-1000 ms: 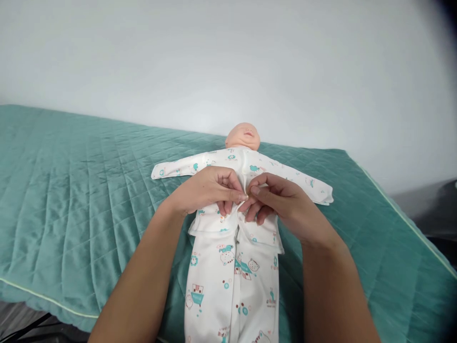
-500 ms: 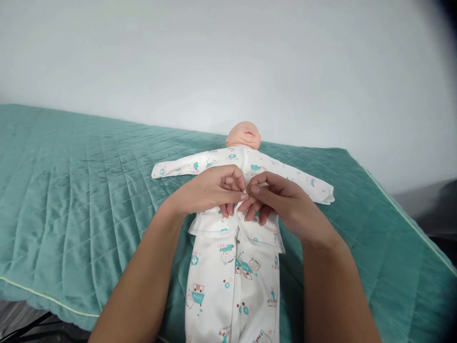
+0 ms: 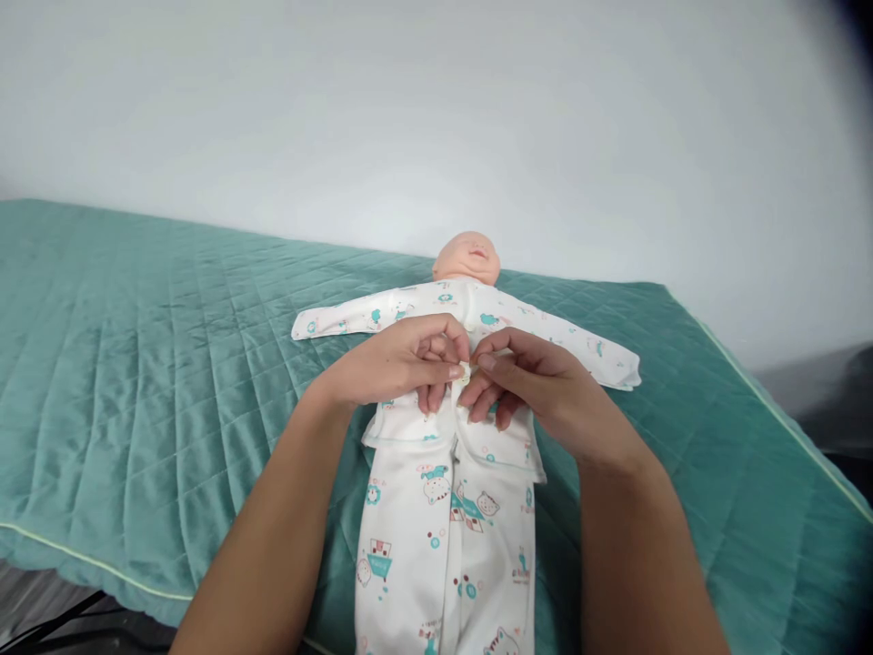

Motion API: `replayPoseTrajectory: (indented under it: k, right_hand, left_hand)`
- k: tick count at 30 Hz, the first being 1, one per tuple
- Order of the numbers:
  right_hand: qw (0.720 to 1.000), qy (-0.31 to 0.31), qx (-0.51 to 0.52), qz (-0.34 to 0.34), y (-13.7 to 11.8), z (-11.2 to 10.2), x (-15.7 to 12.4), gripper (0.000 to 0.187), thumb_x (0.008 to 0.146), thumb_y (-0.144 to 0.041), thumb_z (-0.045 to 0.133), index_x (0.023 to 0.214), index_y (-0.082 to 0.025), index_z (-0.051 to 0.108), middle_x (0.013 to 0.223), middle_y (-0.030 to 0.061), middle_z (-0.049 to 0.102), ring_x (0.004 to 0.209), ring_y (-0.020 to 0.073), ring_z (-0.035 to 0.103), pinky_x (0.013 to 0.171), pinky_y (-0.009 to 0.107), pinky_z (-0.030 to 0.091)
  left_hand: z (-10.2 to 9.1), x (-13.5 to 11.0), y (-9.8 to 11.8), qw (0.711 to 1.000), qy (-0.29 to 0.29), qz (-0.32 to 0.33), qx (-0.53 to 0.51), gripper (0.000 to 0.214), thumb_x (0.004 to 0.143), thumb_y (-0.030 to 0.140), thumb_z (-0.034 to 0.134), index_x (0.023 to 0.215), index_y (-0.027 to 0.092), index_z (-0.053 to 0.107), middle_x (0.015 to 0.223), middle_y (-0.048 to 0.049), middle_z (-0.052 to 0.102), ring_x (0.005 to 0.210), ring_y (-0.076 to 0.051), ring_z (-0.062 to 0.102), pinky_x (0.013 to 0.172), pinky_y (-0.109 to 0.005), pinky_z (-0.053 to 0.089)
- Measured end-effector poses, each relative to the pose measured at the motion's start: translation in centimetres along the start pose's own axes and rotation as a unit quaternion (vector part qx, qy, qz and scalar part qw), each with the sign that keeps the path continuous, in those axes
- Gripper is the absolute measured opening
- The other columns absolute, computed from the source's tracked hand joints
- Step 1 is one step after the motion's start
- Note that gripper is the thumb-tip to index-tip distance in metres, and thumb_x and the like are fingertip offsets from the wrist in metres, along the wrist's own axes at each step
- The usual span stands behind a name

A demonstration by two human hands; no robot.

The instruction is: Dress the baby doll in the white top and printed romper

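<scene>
A baby doll (image 3: 467, 256) lies on its back, head away from me, dressed in a white printed shirt (image 3: 440, 298) and matching trousers (image 3: 409, 546). Over the middle of the shirt front, my left hand (image 3: 409, 359) pinches the shirt's front edge between thumb and forefinger. A small pale button or snap (image 3: 465, 375) shows at those fingertips. Close on the other side, my right hand (image 3: 525, 377) pinches the opposite edge of the shirt front, its lower fingers resting on the cloth. Both sleeves are spread out sideways. The exact grip of the right fingertips is partly hidden.
A green quilted cover (image 3: 170, 364) lies under the doll, with pale piping along its edges. Behind it rises a white wall (image 3: 409, 118). Dark thin bars (image 3: 61, 623) and grey floor show at the lower left, and a dark shape (image 3: 842, 400) stands at the right.
My left thumb has drawn back slightly to the left, so the small pale fastener now shows between the hands. The right hand has barely moved.
</scene>
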State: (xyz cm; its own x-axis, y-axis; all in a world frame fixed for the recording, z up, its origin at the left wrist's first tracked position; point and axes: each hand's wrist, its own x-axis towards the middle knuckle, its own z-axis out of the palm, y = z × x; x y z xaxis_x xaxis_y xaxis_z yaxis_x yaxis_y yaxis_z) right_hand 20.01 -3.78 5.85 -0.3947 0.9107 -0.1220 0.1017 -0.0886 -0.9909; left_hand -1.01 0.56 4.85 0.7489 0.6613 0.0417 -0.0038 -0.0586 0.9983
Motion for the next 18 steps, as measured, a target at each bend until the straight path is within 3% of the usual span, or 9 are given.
replayPoseTrajectory:
  k: [4,8,18]
  right_hand:
    - [1.0,0.002,-0.017,0.003,-0.08,0.05,-0.06,0.019,0.095,-0.039,0.062,0.093,-0.021,0.058,0.079,0.0045,0.075,0.065,0.0146,0.071,0.05,0.02,0.05]
    - [0.999,-0.001,-0.041,0.009,-0.26,0.07,-0.24,0.017,0.089,-0.034,0.07,0.093,-0.021,0.06,0.079,0.0036,0.074,0.068,0.0138,0.07,0.052,0.02,0.049]
    - [0.999,0.005,-0.046,0.019,-0.26,0.07,-0.15,0.017,0.088,-0.032,0.071,0.092,-0.021,0.06,0.078,0.0031,0.072,0.067,0.013,0.068,0.051,0.02,0.048]
  left_hand:
    - [-0.03,-0.01,0.05,1.0,-0.002,0.003,0.0,0.011,0.09,0.025,0.063,0.094,0.018,0.055,0.06,0.0055,0.057,0.049,-0.008,0.057,0.047,-0.018,0.046]
    - [0.01,-0.03,0.06,1.0,0.0,0.006,-0.014,0.014,0.089,0.026,0.065,0.096,0.019,0.055,0.067,0.0043,0.06,0.053,-0.009,0.059,0.049,-0.02,0.048]
    - [-0.04,-0.27,0.24,1.0,-0.005,-0.012,-0.02,0.012,0.09,0.021,0.06,0.102,0.019,0.056,0.073,0.002,0.064,0.059,-0.01,0.064,0.055,-0.021,0.052]
